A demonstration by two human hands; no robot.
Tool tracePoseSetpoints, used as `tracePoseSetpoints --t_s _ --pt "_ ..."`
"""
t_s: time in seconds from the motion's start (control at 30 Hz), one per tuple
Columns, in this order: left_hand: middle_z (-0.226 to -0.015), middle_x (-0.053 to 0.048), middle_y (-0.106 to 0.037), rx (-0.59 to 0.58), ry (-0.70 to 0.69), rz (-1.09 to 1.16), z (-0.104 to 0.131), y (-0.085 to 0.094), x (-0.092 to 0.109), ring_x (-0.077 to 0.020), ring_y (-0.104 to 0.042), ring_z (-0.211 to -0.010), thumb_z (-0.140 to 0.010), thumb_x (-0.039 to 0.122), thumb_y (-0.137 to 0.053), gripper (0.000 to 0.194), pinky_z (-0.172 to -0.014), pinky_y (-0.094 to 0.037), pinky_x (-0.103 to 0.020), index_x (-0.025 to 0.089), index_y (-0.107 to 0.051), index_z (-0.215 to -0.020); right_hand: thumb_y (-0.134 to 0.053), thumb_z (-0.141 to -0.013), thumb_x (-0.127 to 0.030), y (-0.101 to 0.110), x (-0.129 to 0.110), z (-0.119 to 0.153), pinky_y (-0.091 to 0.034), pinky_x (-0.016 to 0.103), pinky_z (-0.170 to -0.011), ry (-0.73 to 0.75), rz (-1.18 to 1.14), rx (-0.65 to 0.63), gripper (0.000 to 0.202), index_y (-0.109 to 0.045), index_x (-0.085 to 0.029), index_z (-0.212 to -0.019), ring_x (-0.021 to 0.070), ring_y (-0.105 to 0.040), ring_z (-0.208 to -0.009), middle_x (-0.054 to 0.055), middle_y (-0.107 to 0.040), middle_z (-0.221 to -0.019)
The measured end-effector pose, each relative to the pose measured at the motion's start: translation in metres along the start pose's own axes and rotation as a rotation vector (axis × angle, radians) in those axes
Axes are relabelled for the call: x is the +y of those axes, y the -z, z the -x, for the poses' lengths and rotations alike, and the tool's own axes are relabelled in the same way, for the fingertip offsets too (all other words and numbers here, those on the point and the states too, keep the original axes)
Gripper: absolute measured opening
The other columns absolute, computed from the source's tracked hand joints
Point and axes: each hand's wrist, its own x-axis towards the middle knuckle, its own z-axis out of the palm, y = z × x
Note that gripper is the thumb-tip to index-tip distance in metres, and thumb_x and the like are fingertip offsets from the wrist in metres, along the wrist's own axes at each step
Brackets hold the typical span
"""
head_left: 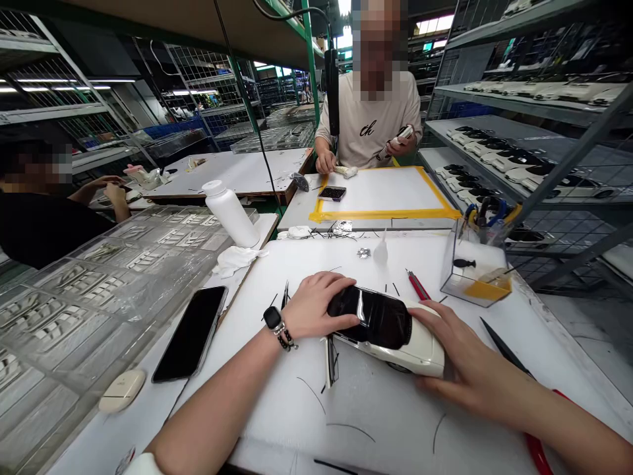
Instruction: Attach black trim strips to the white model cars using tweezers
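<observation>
Farthest beyond the right fingers, to the right, a metal rack (568, 158) carries rows of pale model cars; beneath both sets of fingers extends a white worktable (395, 422). Well to the left of the left fingers are clear plastic trays (163, 284) containing pale parts, while a co-worker (370, 122) in a light shirt sits beyond the fingers at a farther table. The cream model car (376, 320) with a black top lies directly between and under the fingers of the two hands. The left hand (316, 307) holds its left end, thumb and forefinger parted over the dark top; the right hand (459, 356) holds the cream right end, fingers curved along the far side and thumb at the near side. A clear box (455, 280) of tools stands beyond the right fingers; a black phone (192, 333) lies left of the left fingers, with a white bottle (231, 214) farther out. A red cutter (418, 284) lies just beyond the right fingers, a beige case (122, 390) well left of the left fingers, and crumpled foil (363, 253) beyond the left fingertips.
</observation>
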Motion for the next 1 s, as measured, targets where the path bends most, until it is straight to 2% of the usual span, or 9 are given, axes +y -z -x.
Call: tracePoseSetpoints --t_s 0.1,0.2,0.33,0.47,0.73,1.0 --pt "-0.121 -0.006 -0.053 0.003 0.014 -0.046 -0.007 -0.001 -0.001 -0.0284 -0.047 -0.112 -0.083 0.061 -0.050 0.054 -0.098 -0.038 -0.048 0.029 -0.048 -0.126 -0.064 -0.076 -0.040 0.000 0.000 -0.001 -0.038 0.049 -0.103 0.003 0.010 0.009 0.077 -0.021 -0.033 -0.140 0.0318 -0.034 -0.128 0.008 -0.025 -0.143" --pt "-0.108 -0.006 -0.053 -0.017 0.016 -0.108 -0.006 0.003 -0.001 -0.0248 -0.052 -0.098 -0.087 0.059 -0.043 0.048 -0.087 -0.044 -0.042 0.029 -0.050 -0.125 -0.064 -0.075 -0.040 0.003 0.000 -0.003 -0.038 0.049 -0.102 0.006 0.028 0.012 0.077 -0.022 -0.034 -0.139 0.0314 -0.038 -0.125 0.007 -0.026 -0.143" --pt "-0.106 -0.006 -0.049 -0.047 0.036 -0.218 0.000 0.008 -0.001 -0.0243 -0.054 -0.093 -0.088 0.062 -0.036 0.051 -0.074 -0.049 -0.036 0.030 -0.047 -0.127 -0.064 -0.076 -0.042 0.006 0.001 -0.005 -0.035 0.050 -0.104 0.017 0.040 -0.011 0.079 -0.021 -0.035 -0.141 0.0318 -0.035 -0.128 0.007 -0.023 -0.145" --pt "-0.103 -0.006 -0.048 -0.048 0.046 -0.282 0.004 0.008 -0.001 -0.0236 -0.055 -0.087 -0.088 0.065 -0.031 0.055 -0.073 -0.050 -0.037 0.030 -0.047 -0.128 -0.064 -0.076 -0.045 0.007 0.001 -0.006 -0.035 0.049 -0.104 -0.005 0.046 -0.030 0.080 -0.021 -0.034 -0.142 0.0326 -0.032 -0.131 0.007 -0.017 -0.149" --pt "-0.100 -0.006 -0.048 -0.046 0.125 -0.364 0.008 0.009 0.006 -0.0248 -0.057 -0.083 -0.087 0.069 -0.025 0.059 -0.065 -0.050 -0.035 0.032 -0.047 -0.128 -0.062 -0.076 -0.049 0.010 -0.002 -0.008 -0.033 0.050 -0.105 -0.044 0.080 -0.025 0.077 -0.026 -0.034 -0.142 0.0323 -0.032 -0.132 0.006 -0.018 -0.152" --pt "-0.099 -0.007 -0.049 -0.040 0.107 -0.353 0.009 0.008 0.003 -0.0255 -0.060 -0.080 -0.086 0.071 -0.021 0.062 -0.064 -0.048 -0.035 0.033 -0.049 -0.125 -0.062 -0.077 -0.051 0.007 0.006 -0.012 -0.026 0.053 -0.109 -0.035 0.045 -0.032 0.078 -0.025 -0.033 -0.143 0.0337 -0.022 -0.137 0.006 -0.017 -0.152"
